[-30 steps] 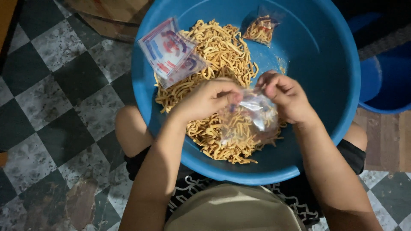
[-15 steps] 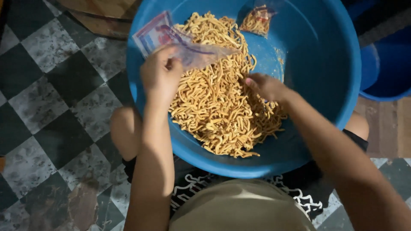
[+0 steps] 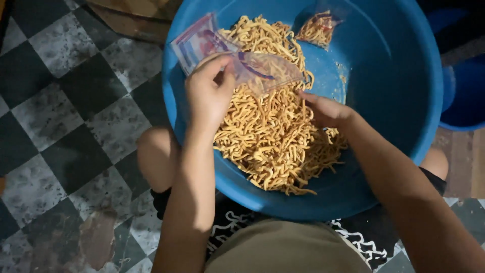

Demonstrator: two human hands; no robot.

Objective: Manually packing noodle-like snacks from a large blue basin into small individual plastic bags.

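Note:
A big blue basin (image 3: pixel 399 101) rests on my lap and holds a heap of yellow stick snacks (image 3: pixel 273 136). My left hand (image 3: pixel 209 93) pinches an empty clear plastic bag (image 3: pixel 265 71) by its edge and lifts it off a stack of printed plastic bags (image 3: pixel 194 43) leaning on the basin's left rim. My right hand (image 3: pixel 326 108) lies on the snack heap, its fingers touching the free end of that bag. A small filled bag of snacks (image 3: pixel 318 28) sits at the basin's far side.
The floor (image 3: pixel 60 116) has black and grey checkered tiles. A second blue container (image 3: pixel 462 96) stands at the right, just beyond the basin. Wooden boards (image 3: pixel 134 15) lie at the top left.
A second ago both hands held a filled bag over the heap. That bag is gone from my hands, and my left hand has reached to the stack and drawn out an empty bag.

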